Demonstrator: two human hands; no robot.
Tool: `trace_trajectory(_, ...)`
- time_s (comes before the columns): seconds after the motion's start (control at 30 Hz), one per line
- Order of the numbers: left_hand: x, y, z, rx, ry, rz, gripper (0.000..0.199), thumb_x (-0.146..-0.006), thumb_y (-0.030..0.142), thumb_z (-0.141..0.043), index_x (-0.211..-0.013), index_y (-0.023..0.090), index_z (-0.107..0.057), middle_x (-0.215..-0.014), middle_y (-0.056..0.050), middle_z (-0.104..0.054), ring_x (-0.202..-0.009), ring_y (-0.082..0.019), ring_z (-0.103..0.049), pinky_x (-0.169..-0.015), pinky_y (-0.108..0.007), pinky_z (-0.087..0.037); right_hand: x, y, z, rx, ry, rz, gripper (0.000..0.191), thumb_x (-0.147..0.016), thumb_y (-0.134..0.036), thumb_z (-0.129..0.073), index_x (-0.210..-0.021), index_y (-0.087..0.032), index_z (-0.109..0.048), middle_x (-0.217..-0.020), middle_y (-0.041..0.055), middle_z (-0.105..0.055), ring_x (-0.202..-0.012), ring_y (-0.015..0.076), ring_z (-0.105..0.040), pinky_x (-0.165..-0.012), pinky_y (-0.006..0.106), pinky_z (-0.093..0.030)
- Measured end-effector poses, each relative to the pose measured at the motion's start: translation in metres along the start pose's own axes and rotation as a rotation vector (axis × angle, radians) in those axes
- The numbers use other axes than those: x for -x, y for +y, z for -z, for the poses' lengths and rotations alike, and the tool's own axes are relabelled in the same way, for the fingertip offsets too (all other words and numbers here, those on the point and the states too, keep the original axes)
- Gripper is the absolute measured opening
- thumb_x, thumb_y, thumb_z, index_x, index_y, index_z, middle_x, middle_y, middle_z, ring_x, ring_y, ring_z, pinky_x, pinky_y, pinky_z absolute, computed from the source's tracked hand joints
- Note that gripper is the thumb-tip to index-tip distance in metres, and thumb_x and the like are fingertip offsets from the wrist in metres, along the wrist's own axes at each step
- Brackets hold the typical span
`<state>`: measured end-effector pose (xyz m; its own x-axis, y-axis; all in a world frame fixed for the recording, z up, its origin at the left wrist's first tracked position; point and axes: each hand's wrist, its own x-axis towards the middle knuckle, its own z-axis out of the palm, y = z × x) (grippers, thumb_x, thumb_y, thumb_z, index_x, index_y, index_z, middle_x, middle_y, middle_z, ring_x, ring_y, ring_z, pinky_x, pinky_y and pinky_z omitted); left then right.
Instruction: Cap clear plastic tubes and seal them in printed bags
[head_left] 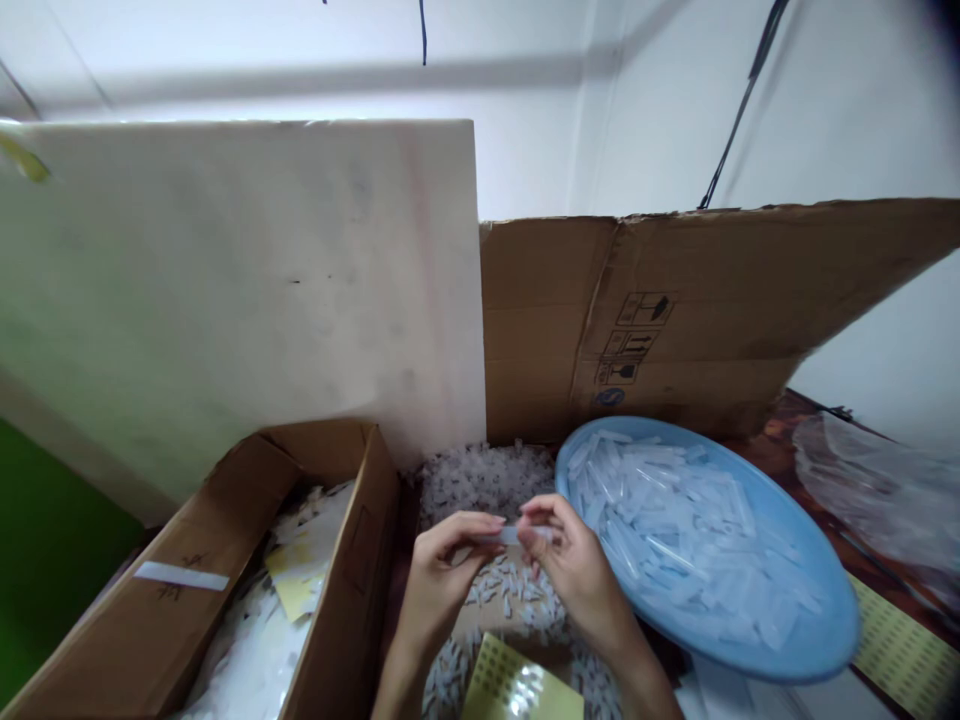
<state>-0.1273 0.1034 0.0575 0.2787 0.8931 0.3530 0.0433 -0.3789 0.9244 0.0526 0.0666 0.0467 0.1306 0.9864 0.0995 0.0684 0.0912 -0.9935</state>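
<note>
A narrow translucent plastic piece [510, 536] is held level between my two hands, above a spread of small white plastic parts [506, 590]. My left hand [450, 555] pinches its left end between thumb and fingers. Around its right end close the thumb and fingers of my right hand [562, 550], partly hiding it. Below my hands lies a yellow sheet of small round stickers [517, 685], shiny in the middle. To the right, a blue basin [832, 610] holds many similar translucent pieces [675, 520].
On the left stands an open cardboard box [364, 560] with white and yellow paper scraps. A heap of small clear parts [487, 475] lies behind my hands. A white board [300, 280] and a cardboard panel [675, 310] stand behind. Another sticker sheet [900, 640] and plastic bag [870, 480] lie right.
</note>
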Motion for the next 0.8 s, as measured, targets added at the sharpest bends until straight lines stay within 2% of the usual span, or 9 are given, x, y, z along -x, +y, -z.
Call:
trace_trajectory(0.07,0.0,0.0,0.0,-0.016,0.022,0.027,0.008,-0.084,0.023,-0.078,-0.091,0.02,-0.08,-0.097,-0.007,-0.08,-0.093,-0.023,-0.075,-0.085,-0.03,-0.058,0.0,-0.003,0.002,0.057,0.013,0.111,0.027,-0.088,-0.042,-0.073,-0.104,-0.023,-0.064,-0.103,0.0045,-0.069,-0.093,0.0207,-0.068,-0.079,0.027,-0.054)
trace_trajectory(0.1,0.0,0.001,0.0,-0.027,0.023,0.04,0.009,-0.084,0.024,-0.079,-0.091,0.019,-0.08,-0.096,-0.007,-0.08,-0.092,-0.023,-0.075,-0.084,-0.03,-0.058,0.001,-0.005,0.003,0.081,-0.003,0.119,0.022,-0.09,-0.04,-0.072,-0.102,-0.023,-0.065,-0.101,0.0041,-0.069,-0.091,0.02,-0.067,-0.079,0.026,-0.053)
trace_trajectory(0.2,0.001,0.003,-0.002,-0.063,-0.01,0.055,0.014,-0.081,0.029,-0.082,-0.091,0.02,-0.081,-0.09,-0.007,-0.081,-0.084,-0.023,-0.074,-0.077,-0.029,-0.058,0.002,-0.007,0.004,0.079,-0.059,-0.014,0.029,-0.101,-0.047,-0.052,-0.094,-0.022,-0.064,-0.067,-0.0023,-0.061,-0.052,0.013,-0.054,-0.05,0.023,-0.043)
trace_trajectory(0.27,0.002,0.004,-0.003,-0.066,-0.023,0.066,0.017,-0.081,0.032,-0.083,-0.091,0.019,-0.081,-0.088,-0.007,-0.08,-0.081,-0.022,-0.074,-0.075,-0.028,-0.057,0.001,-0.007,0.004,0.073,-0.046,-0.064,0.036,-0.103,-0.052,-0.046,-0.095,-0.022,-0.064,-0.058,-0.0049,-0.054,-0.044,0.0124,-0.047,-0.044,0.023,-0.037)
trace_trajectory(0.37,0.001,0.004,-0.004,-0.019,0.007,0.124,0.023,-0.082,0.038,-0.081,-0.094,0.018,-0.079,-0.093,-0.008,-0.08,-0.087,-0.023,-0.074,-0.078,-0.028,-0.057,0.001,-0.011,0.004,0.134,-0.044,0.053,0.021,-0.096,-0.042,-0.064,-0.102,-0.023,-0.068,-0.084,0.0012,-0.069,-0.074,0.0178,-0.066,-0.064,0.025,-0.05)
trace_trajectory(0.43,0.0,0.002,-0.004,0.017,0.01,0.167,0.034,-0.081,0.048,-0.08,-0.097,0.017,-0.078,-0.091,-0.008,-0.079,-0.085,-0.022,-0.074,-0.077,-0.028,-0.057,0.001,-0.017,0.005,0.18,-0.046,0.153,0.01,-0.093,-0.031,-0.069,-0.1,-0.024,-0.071,-0.1,0.0033,-0.071,-0.094,0.0206,-0.067,-0.079,0.027,-0.052)
trace_trajectory(0.6,0.002,-0.005,-0.006,0.175,-0.075,0.391,0.082,-0.092,0.081,-0.028,-0.083,0.012,-0.071,-0.056,-0.004,-0.066,-0.045,-0.014,-0.059,-0.048,-0.022,-0.045,0.003,-0.023,0.005,0.177,0.03,0.328,0.008,-0.093,-0.017,-0.067,-0.092,-0.023,-0.073,-0.099,0.0042,-0.071,-0.096,0.0203,-0.067,-0.085,0.029,-0.052)
trace_trajectory(0.7,0.002,-0.007,-0.009,0.165,-0.135,0.535,0.077,-0.09,0.082,-0.032,-0.062,0.016,-0.06,-0.041,0.001,-0.05,-0.033,-0.009,-0.041,-0.038,-0.02,-0.032,0.004,-0.023,0.005,0.194,0.003,0.387,0.012,-0.093,-0.014,-0.066,-0.091,-0.023,-0.074,-0.099,0.0044,-0.072,-0.096,0.0209,-0.068,-0.087,0.03,-0.052)
trace_trajectory(0.8,0.001,-0.002,-0.01,0.106,-0.137,0.47,0.063,-0.092,0.072,-0.048,-0.063,0.017,-0.057,-0.047,0.002,-0.052,-0.041,-0.011,-0.046,-0.045,-0.021,-0.037,0.004,-0.021,0.005,0.226,0.007,0.377,0.013,-0.094,-0.017,-0.065,-0.093,-0.024,-0.075,-0.096,0.0051,-0.074,-0.093,0.0225,-0.069,-0.084,0.032,-0.053)
